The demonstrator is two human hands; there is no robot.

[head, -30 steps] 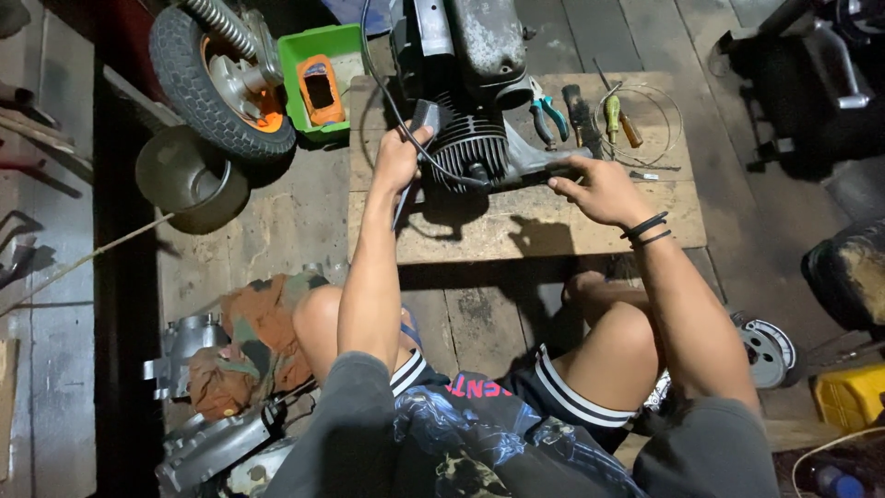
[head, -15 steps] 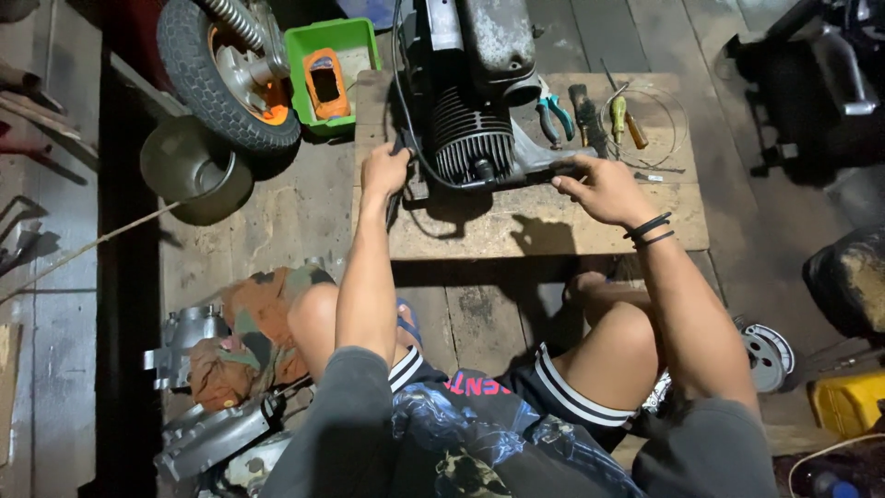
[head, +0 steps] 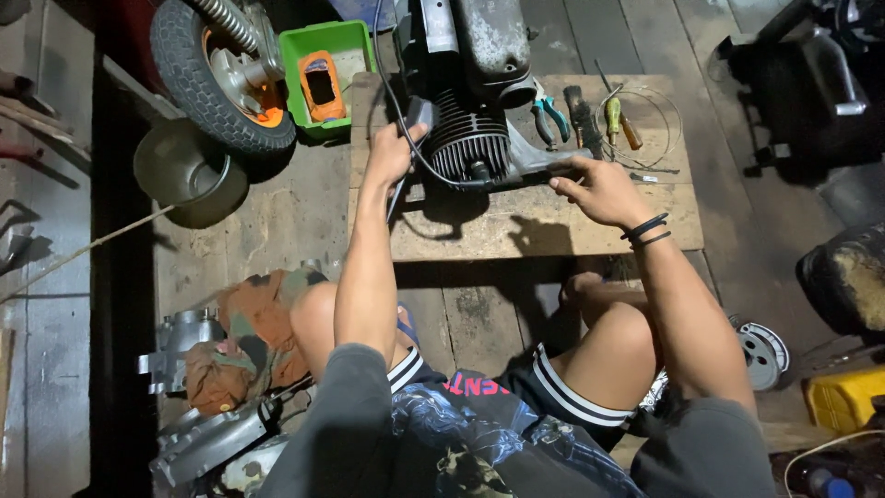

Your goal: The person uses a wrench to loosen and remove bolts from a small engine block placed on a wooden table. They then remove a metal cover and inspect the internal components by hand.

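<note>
A grey motorcycle engine (head: pixel 470 101) with a finned cylinder lies on a low wooden board (head: pixel 516 226) in front of me. My left hand (head: pixel 392 152) grips a grey part at the engine's left side, where a black cable loops past. On the right, my right hand (head: pixel 599 189) holds the engine's metal arm that sticks out toward the tools. I sit on the plank floor with my knees bent under the board's near edge.
Pliers with blue handles (head: pixel 550 115), screwdrivers (head: pixel 619 120) and a wire loop lie on the board's far right. A green tray (head: pixel 323 74), a small wheel (head: pixel 217 74) and a metal bowl (head: pixel 184 171) stand at the left. Engine covers (head: pixel 198 433) and a rag (head: pixel 253 337) lie beside my left leg.
My left hand has slid up along the engine's left side onto the grey part. My right hand stays on the engine's arm. The view has shifted slightly.
</note>
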